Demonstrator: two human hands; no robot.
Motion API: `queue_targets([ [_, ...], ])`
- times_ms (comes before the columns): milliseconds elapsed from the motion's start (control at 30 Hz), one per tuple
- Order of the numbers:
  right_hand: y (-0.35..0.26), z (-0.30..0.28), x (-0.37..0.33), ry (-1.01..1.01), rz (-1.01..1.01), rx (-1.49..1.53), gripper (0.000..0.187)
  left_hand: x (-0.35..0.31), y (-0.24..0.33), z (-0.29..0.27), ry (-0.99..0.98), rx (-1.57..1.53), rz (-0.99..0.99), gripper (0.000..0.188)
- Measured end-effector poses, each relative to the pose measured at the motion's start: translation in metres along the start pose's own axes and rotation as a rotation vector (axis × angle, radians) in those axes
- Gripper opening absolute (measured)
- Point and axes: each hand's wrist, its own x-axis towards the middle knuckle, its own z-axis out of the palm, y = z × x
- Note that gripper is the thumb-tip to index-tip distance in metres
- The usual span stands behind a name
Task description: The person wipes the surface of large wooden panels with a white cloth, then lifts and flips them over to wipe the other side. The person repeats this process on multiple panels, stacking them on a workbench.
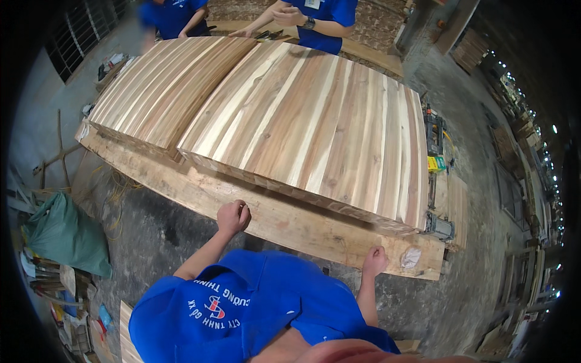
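Observation:
Two stacks of striped glued-wood panels lie side by side on a pale wooden bench, the larger stack (308,115) on the right and the narrower stack (163,85) on the left. My left hand (234,216) is curled closed above the front edge of the bench (290,221), apart from the panels. Whatever its fingers may hold is hidden. Farther right, my right hand (375,261) is also closed, by the bench's front edge; its contents cannot be made out. Beside it on the board lies a crumpled whitish wad (410,258).
Across the stacks stand two people in blue shirts; one person's hand (290,16) wears a wristwatch. Dark power tools (434,134) and a yellow-green box (436,163) sit along the right side. A green sack (66,236) and scrap wood stand on the left floor.

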Motion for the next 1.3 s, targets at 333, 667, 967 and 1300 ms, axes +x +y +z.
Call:
queue_targets([
  [333,0.001,0.003,-0.001,0.017,0.011,-0.059,0.016,-0.001,0.0,-0.003,-0.04,0.02,-0.006,0.015],
  [667,0.004,0.001,0.0,0.007,0.006,-0.009,0.016,0.002,0.002,-0.004,-0.087,0.062,0.008,0.028],
  [967,-0.006,-0.004,0.002,-0.009,-0.01,0.009,0.015,0.0,0.002,-0.002,-0.054,0.092,0.017,0.027],
  [1300,0.005,0.0,-0.002,0.0,-0.04,-0.012,0.018,0.0,0.004,-0.005,-0.035,0.047,0.029,0.025],
])
